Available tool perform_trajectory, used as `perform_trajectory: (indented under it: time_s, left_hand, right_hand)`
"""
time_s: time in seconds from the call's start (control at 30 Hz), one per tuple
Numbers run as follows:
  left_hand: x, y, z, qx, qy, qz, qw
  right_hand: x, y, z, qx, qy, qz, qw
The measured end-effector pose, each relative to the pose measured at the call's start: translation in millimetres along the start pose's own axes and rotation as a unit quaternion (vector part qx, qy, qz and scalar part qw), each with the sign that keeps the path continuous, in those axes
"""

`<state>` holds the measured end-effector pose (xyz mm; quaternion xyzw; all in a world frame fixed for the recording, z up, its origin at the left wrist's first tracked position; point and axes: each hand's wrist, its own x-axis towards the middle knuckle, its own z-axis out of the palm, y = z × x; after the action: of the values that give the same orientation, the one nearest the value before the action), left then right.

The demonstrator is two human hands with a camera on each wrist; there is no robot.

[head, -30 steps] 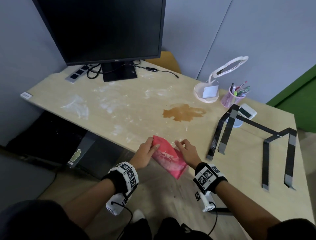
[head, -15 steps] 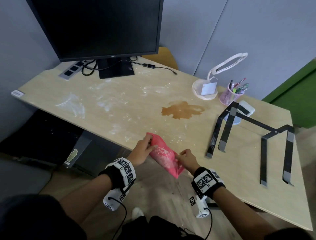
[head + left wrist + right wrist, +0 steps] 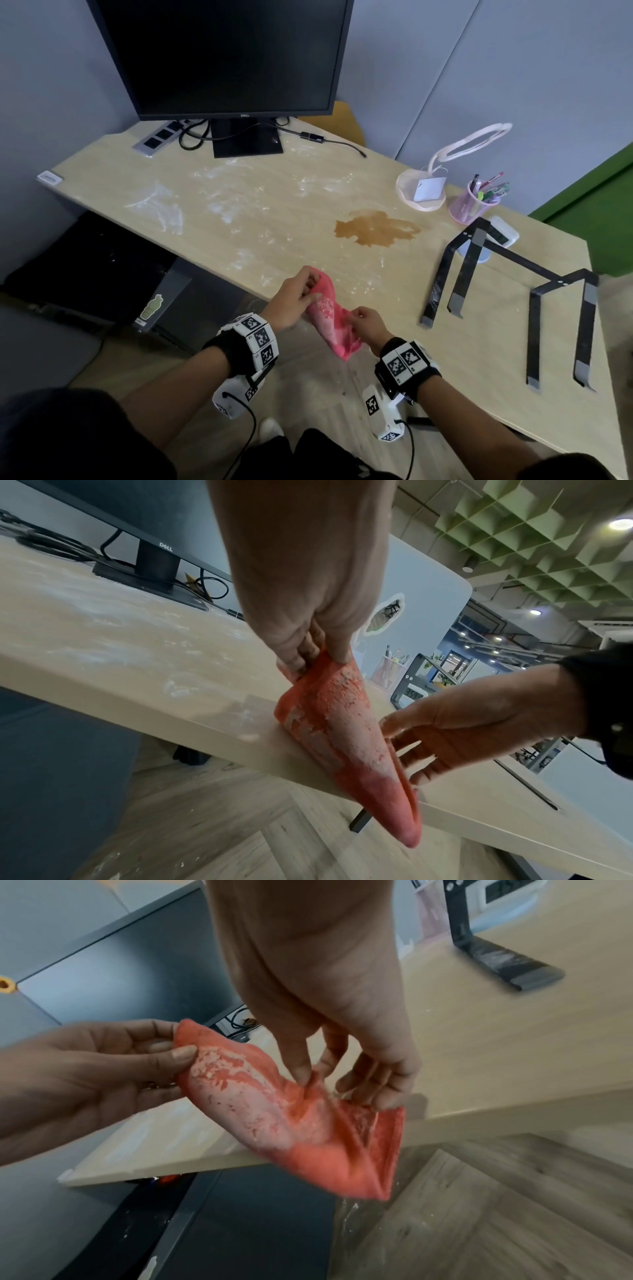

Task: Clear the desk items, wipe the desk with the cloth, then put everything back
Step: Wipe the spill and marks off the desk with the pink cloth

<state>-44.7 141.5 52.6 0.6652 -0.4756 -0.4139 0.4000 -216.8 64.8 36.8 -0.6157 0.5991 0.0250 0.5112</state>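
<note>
Red cloth [image 3: 327,313], powder-caked, held off the counter's [image 3: 274,219] near edge: your left hand [image 3: 291,301] pinches one corner, right hand [image 3: 368,323] fingers [image 3: 304,1069] pinch its middle. Risk: shaking spills powder onto the floor.

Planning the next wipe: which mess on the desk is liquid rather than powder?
The brown spill, mid-desk toward the lamp: one dark, solid-edged puddle. The other marks are thin white powdery smears spread left of it.

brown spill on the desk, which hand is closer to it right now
Left, narrowly, judging by the head view. The left hand pinches the cloth's upper end at the desk edge, below the brown spill. The right hand pinches its lower part, farther back, off the desk.
</note>
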Motion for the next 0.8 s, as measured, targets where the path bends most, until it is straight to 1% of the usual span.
perform_trajectory:
  time_s: [0.07,0.13,0.2,0.23,0.27,0.3,0.37,0.4,0.43,0.47,0.5,0.53,0.57,0.6,0.67,0.73,0.8]
  left_hand:
    - [2,2,-3,-0.013,0.006,0.001,1.0]
    - [4,1,-10,-0.012,0.007,0.011,1.0]
    - [6,-1,-18,-0.019,0.001,0.02,1.0]
    - [8,0,-23,-0.028,-0.001,0.02,0.999]
    - [10,1,-27,-0.04,-0.001,0.018,0.999]
    - [11,4,-31,-0.052,-0.004,0.016,0.999]
    - [16,11,-37,-0.056,-0.019,0.012,0.998]
    - [20,14,-40,-0.045,-0.023,0.012,0.999]
    - [24,18,-41,-0.023,-0.018,0.018,0.999]
    - [28,21,-41,0.011,-0.003,0.032,0.999]
    - [33,25,-41,0.051,0.019,0.051,0.997]
    - [37,29,-40,0.09,0.044,0.073,0.992]
    - [42,35,-38,0.117,0.067,0.094,0.986]
    - [46,42,-37,0.129,0.086,0.113,0.981]
    - [53,55,-34,0.116,0.119,0.148,0.975]
    - [60,64,-30,0.115,0.153,0.19,0.963]
    - [63,68,-23,0.128,0.173,0.222,0.951]
  right_hand:
    - [0,-3,0,0.061,0.047,-0.027,0.997]
    - [2,-6,-4,0.116,0.075,-0.057,0.989]
    - [4,-12,-12,0.216,0.082,-0.057,0.971]
    - [3,-16,-18,0.264,0.073,-0.047,0.961]
    - [4,-18,-25,0.304,0.049,-0.041,0.95]
    - [2,-23,-32,0.328,0.006,-0.052,0.943]
    - [-2,-34,-48,0.332,-0.085,-0.092,0.935]
    - [-3,-39,-56,0.316,-0.121,-0.109,0.935]
    - [-5,-45,-64,0.276,-0.145,-0.129,0.941]
    - [-5,-51,-71,0.211,-0.147,-0.158,0.953]
    - [-8,-58,-76,0.127,-0.13,-0.196,0.964]
    - [-8,-64,-81,0.049,-0.1,-0.24,0.964]
    - [-8,-71,-87,-0.008,-0.066,-0.276,0.959]
    - [-8,-79,-92,-0.038,-0.029,-0.302,0.952]
    - [-9,-93,-105,-0.046,0.051,-0.35,0.934]
    - [-5,-101,-119,-0.044,0.128,-0.408,0.903]
    - [0,-99,-127,-0.06,0.162,-0.455,0.874]
